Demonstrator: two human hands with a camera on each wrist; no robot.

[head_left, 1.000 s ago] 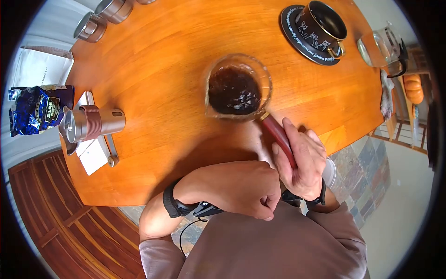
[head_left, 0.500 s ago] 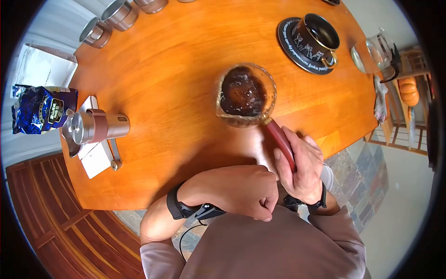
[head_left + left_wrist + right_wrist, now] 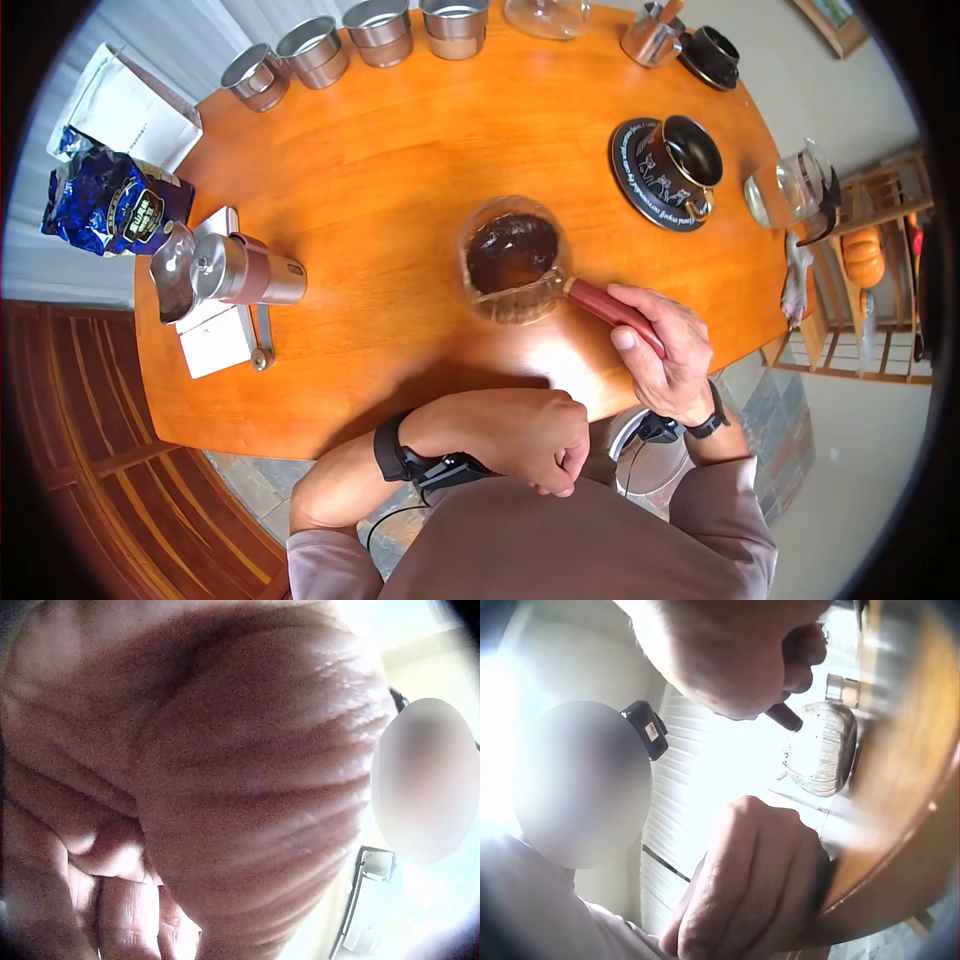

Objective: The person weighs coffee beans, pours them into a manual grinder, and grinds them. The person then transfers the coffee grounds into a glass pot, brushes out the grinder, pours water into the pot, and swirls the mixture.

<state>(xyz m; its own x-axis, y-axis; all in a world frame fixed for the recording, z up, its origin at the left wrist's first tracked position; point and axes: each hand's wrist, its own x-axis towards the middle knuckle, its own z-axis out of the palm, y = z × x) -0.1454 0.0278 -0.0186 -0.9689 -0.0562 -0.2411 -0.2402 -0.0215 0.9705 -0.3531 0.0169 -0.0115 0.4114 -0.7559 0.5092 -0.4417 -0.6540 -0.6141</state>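
A glass coffee server (image 3: 513, 305) with dark coffee (image 3: 512, 250) inside appears over the middle of the wooden table. My right hand (image 3: 672, 355) grips its red-brown handle (image 3: 615, 315), the thumb lying along the near side. In the right wrist view the server (image 3: 821, 750) shows beyond that hand, level with the tabletop. My left hand (image 3: 535, 435) is held in front of the chest near the table edge, fingers loosely curled and nothing in it. Up close in the left wrist view are that hand's palm (image 3: 240, 772) and bent fingers (image 3: 127, 915).
At left stand a metal hand grinder (image 3: 255, 270), a blue foil bag (image 3: 125, 205) and a white pouch (image 3: 130, 110). Several metal cups (image 3: 375, 35) line the far edge. A black cup (image 3: 680, 165) on a saucer (image 3: 632, 165) and a glass pot (image 3: 785, 195) stand at right.
The head view has tilted up, so more of the table's far side shows. The coffee surface has shifted inside the server. Right hand still grips the handle; left hand stays beside it.
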